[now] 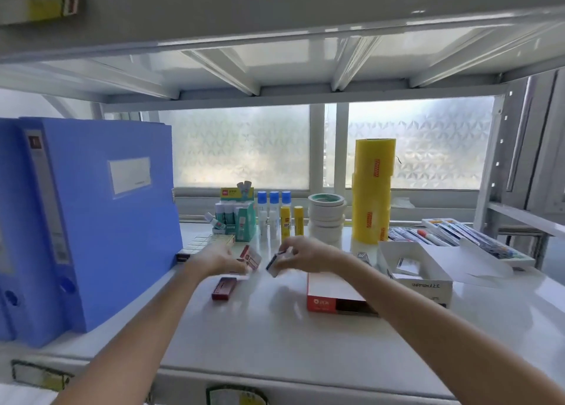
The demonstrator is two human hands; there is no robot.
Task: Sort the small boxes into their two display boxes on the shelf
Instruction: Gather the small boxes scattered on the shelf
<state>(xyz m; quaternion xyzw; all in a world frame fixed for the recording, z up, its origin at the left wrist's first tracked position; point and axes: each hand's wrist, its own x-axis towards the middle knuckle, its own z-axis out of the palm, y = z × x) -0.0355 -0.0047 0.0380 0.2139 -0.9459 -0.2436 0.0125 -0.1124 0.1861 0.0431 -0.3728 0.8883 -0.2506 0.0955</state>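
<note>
White metal shelf (275, 337), lit from a frosted window behind it, carrying stationery stock. Landmark: the red-and-white display box (330, 294) lying open-ended near the shelf's middle, dark contents just visible in its front opening.

- Left hand (220, 259) — up-left of the red-and-white display box, raised off the shelf, fingers closed on a small red-and-white box (251, 258) held tilted.
- Right hand (301, 253) — just above the display box's far end, fingers pinched on a small dark box (276, 262). The two hands are near each other but apart.
- Dark red small box (224, 288) — lying flat on the shelf, left of the display box, below the left hand.
- White display box (419, 274) — just right of the landmark, lid open; what it holds is unclear.
- Blue file boxes (91, 221) — upright, far left of the landmark.
- Row of pale boxes (211, 241) — behind the left hand, against the blue file boxes.
- Glue sticks (286, 218), tape rolls (326, 218), yellow roll stack (371, 190) — behind the landmark, by the window.
- Pen trays (458, 233) — far right, behind the white display box.
</note>
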